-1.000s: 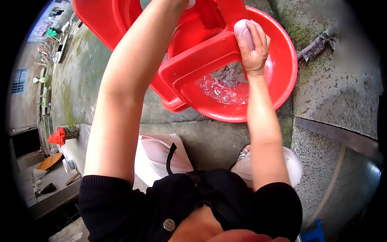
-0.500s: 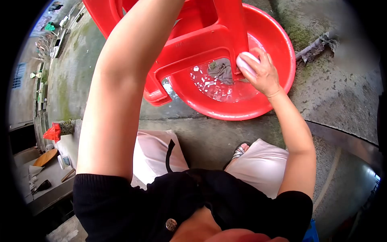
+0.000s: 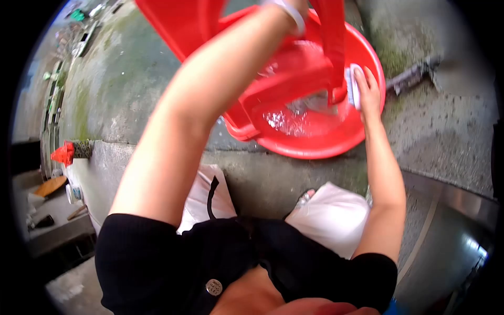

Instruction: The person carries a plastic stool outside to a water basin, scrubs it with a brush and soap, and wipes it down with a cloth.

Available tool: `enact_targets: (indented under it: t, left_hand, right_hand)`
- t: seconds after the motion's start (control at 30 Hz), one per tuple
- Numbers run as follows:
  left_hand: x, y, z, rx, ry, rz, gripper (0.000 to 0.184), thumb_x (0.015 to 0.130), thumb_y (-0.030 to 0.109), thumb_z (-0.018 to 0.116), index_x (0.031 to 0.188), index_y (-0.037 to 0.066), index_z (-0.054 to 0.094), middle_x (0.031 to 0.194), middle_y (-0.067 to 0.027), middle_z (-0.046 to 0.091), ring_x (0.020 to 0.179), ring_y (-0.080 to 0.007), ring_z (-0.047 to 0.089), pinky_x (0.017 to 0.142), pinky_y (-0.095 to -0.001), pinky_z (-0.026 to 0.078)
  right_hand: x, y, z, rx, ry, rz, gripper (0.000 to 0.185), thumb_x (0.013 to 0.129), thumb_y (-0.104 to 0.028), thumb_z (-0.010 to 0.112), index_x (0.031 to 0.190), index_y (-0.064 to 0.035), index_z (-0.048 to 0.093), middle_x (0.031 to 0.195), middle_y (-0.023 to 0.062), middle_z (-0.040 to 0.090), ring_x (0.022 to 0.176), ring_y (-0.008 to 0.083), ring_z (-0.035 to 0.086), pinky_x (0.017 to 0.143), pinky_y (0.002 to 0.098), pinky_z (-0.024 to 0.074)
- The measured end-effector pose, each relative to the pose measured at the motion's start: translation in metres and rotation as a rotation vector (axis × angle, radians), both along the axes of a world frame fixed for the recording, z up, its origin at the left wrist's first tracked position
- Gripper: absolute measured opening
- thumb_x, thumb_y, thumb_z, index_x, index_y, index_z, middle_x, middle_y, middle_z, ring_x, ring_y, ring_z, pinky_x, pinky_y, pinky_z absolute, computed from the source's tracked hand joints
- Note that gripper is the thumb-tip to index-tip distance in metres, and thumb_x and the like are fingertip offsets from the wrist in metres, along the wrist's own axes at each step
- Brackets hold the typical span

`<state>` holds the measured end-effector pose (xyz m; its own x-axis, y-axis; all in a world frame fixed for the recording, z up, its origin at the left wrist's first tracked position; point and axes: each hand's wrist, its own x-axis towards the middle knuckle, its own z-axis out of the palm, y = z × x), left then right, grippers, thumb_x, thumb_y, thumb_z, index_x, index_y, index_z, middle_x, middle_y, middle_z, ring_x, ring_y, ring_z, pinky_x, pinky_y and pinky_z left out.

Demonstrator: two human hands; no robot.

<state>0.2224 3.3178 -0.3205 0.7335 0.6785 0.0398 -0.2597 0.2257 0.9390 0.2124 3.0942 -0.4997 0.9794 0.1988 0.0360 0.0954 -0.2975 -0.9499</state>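
Grasping an oval, pale pinkish-white brush (image 3: 355, 86), the right hand (image 3: 370, 90) keeps its fingers along the brush's back, with the bluish bristle side turned leftward, away from the palm. Just left of that hand stands one leg of a tilted red plastic stool (image 3: 294, 83); motion blur hides whether the bristles touch it. The left forearm reaches across the stool, a whitish bracelet (image 3: 291, 16) around its wrist, but the left hand lies past the upper edge of the view, so whether it grips anything cannot be told. Beneath the brush and the stool sits a round red plastic basin (image 3: 311, 152), its rim curving just beyond the right hand's outer side. Nearer the body than the brush, bubbly water (image 3: 286, 125) and a blurred, crumpled grey cloth (image 3: 319, 103) lie in the basin, the cloth to the lower left of the right hand. Right of that hand, outside the basin, a grey pipe with ragged wrapping (image 3: 415, 76) rests on the ground. Below both hands are pale trousers (image 3: 336, 215) and a black short-sleeved top (image 3: 247, 262); well left of them stands a bright red bundle (image 3: 63, 154).
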Motion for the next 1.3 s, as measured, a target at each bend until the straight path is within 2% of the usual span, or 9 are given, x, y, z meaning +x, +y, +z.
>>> enact_targets:
  t: [0.07, 0.13, 0.5, 0.67, 0.77, 0.83, 1.07, 1.2, 1.3]
  left_hand:
    - [-0.042, 0.001, 0.022, -0.011, 0.252, -0.414, 0.083, 0.085, 0.067, 0.046, 0.122, -0.007, 0.05, 0.117, -0.0154, 0.057, 0.106, -0.0223, 0.051, 0.091, -0.0353, 0.041]
    - [-0.038, -0.018, 0.007, 0.116, 0.159, -0.065, 0.067, 0.078, 0.067, 0.057, 0.066, 0.001, 0.053, 0.061, -0.0019, 0.047, 0.057, -0.0133, 0.043, 0.055, -0.0332, 0.04]
    - [-0.106, -0.006, 0.002, 0.403, 0.269, -0.609, 0.074, 0.08, 0.046, 0.067, 0.128, -0.005, 0.045, 0.122, -0.016, 0.055, 0.099, -0.0202, 0.06, 0.079, -0.0325, 0.048]
    - [-0.2, 0.07, 0.009, 0.297, -0.013, -0.262, 0.016, 0.092, 0.014, 0.054, 0.097, 0.0, 0.061, 0.083, -0.009, 0.065, 0.066, -0.0119, 0.062, 0.058, -0.0239, 0.051]
    - [-0.251, 0.084, -0.033, 0.348, -0.134, -0.228, 0.012, 0.091, 0.011, 0.052, 0.085, 0.002, 0.057, 0.072, -0.0064, 0.06, 0.061, -0.0138, 0.058, 0.056, -0.0269, 0.047]
    - [-0.272, 0.033, -0.053, 1.099, 0.003, -0.539, 0.014, 0.089, 0.012, 0.051, 0.084, -0.001, 0.056, 0.067, -0.0104, 0.057, 0.061, -0.0226, 0.06, 0.061, -0.0324, 0.049]
    - [-0.154, -0.066, -0.308, 1.125, 1.248, -0.967, 0.028, 0.089, 0.018, 0.046, 0.105, 0.001, 0.061, 0.109, -0.0224, 0.061, 0.104, -0.0327, 0.059, 0.086, -0.04, 0.048]
    - [-0.101, -0.038, -0.467, 1.0, 1.449, -0.661, 0.033, 0.092, 0.019, 0.041, 0.112, 0.002, 0.06, 0.109, -0.0218, 0.062, 0.099, -0.0297, 0.063, 0.082, -0.0393, 0.05]
    - [-0.123, -0.06, -0.455, 1.088, 1.293, -0.735, 0.035, 0.093, 0.02, 0.038, 0.113, 0.001, 0.06, 0.107, -0.0219, 0.063, 0.097, -0.0293, 0.064, 0.08, -0.04, 0.051]
  right_hand:
    - [0.002, 0.024, 0.021, 0.347, 0.027, -0.04, 0.072, 0.08, -0.034, 0.071, 0.136, -0.0005, 0.041, 0.126, 0.0189, 0.05, 0.117, 0.0228, 0.05, 0.094, 0.0308, 0.041]
    - [0.013, 0.045, 0.026, 0.476, -0.065, 0.068, 0.077, 0.079, -0.027, 0.073, 0.139, 0.0, 0.034, 0.13, 0.0165, 0.047, 0.12, 0.021, 0.046, 0.096, 0.0314, 0.0396]
    - [0.014, 0.056, 0.038, 0.573, -0.029, 0.048, 0.056, 0.08, -0.018, 0.069, 0.128, 0.0009, 0.046, 0.118, 0.01, 0.055, 0.106, 0.0177, 0.053, 0.093, 0.0309, 0.0418]
    - [0.036, 0.046, 0.008, 0.516, -0.065, 0.086, 0.051, 0.082, -0.02, 0.068, 0.124, 0.0008, 0.049, 0.115, 0.0098, 0.056, 0.104, 0.0167, 0.054, 0.091, 0.0298, 0.0429]
    - [0.018, 0.054, 0.028, 0.608, 0.012, 0.036, 0.049, 0.083, -0.019, 0.068, 0.123, 0.0009, 0.05, 0.114, 0.0087, 0.057, 0.099, 0.0152, 0.056, 0.087, 0.0267, 0.0448]
    - [0.028, 0.051, 0.018, 0.587, -0.025, 0.066, 0.046, 0.084, -0.015, 0.065, 0.125, 0.0, 0.049, 0.11, 0.0064, 0.059, 0.097, 0.0125, 0.057, 0.083, 0.0249, 0.0465]
    - [0.024, 0.059, 0.021, 0.566, -0.114, 0.023, 0.054, 0.078, -0.022, 0.072, 0.121, 0.0011, 0.05, 0.1, 0.0051, 0.059, 0.087, 0.0112, 0.057, 0.077, 0.0246, 0.0462]
    - [0.012, 0.059, 0.033, 0.48, -0.232, 0.128, 0.047, 0.084, -0.019, 0.066, 0.123, 0.0011, 0.05, 0.109, 0.0088, 0.059, 0.103, 0.017, 0.054, 0.09, 0.0292, 0.0428]
    - [0.003, 0.061, 0.032, 0.447, -0.274, 0.066, 0.05, 0.082, -0.019, 0.068, 0.124, 0.0, 0.048, 0.111, 0.009, 0.058, 0.103, 0.0172, 0.054, 0.09, 0.0296, 0.043]
